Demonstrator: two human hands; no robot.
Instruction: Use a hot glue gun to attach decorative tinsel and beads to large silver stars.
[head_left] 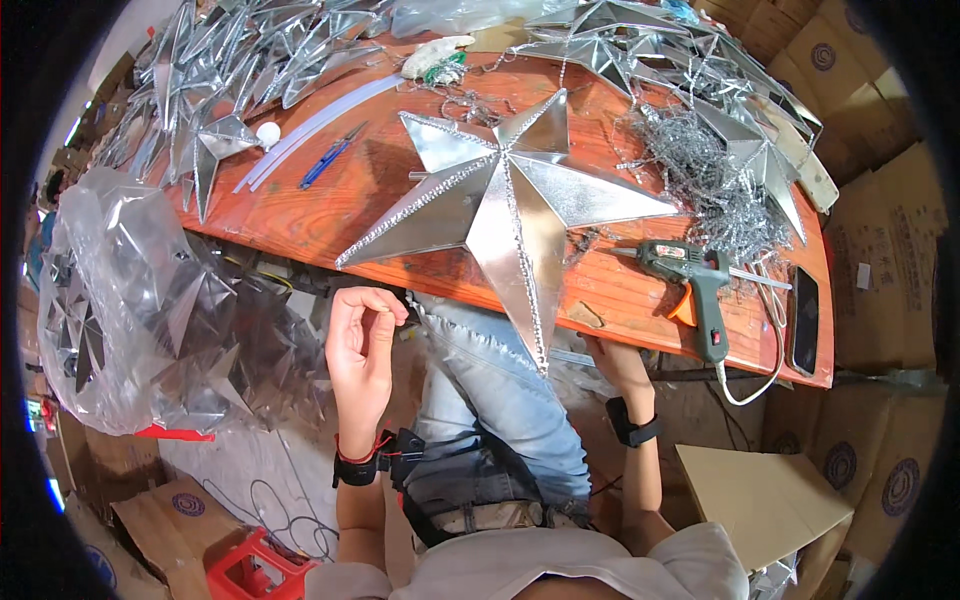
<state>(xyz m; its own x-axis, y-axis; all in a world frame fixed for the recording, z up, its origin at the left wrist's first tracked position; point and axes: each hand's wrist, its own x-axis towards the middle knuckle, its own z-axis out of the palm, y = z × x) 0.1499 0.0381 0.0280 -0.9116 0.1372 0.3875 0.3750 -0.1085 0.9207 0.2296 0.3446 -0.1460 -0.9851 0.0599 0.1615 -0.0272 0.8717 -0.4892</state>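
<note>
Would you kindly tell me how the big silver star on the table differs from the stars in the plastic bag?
The big silver star lies alone and uncovered on the wooden table, one point overhanging the edge; the bagged stars are heaped together below the table inside a clear plastic bag. It also looks larger. Both are shiny, silver and faceted.

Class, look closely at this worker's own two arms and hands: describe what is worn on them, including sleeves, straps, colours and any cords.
Both forearms are bare, with no gloves. The left hand has a black wrist strap with a thin red cord beside it. The right hand has a black wristband carrying a small black block, like a watch. Pale short sleeves end near the shoulders.
</note>
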